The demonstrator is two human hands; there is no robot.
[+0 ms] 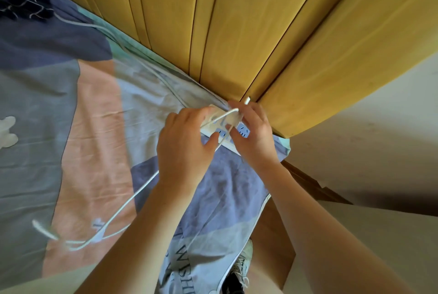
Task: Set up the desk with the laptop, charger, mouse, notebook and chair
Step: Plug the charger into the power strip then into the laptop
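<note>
Freeing the charger cable [132, 196] is the step: left hand [183, 149] steadies the power strip [241, 133] (fingers curled on it), right hand [252, 132] pinches cable; next, lift it clear.

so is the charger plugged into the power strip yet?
Cannot tell. Both hands, left hand and right hand, cover the power strip; the white cable leads under them.

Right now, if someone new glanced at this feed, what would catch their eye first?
Both hands meet at a white power strip lying on the patterned bedsheet by the yellow wooden headboard. The left hand steadies the strip while the right hand works at a white cable, which trails down-left across the sheet.
</note>
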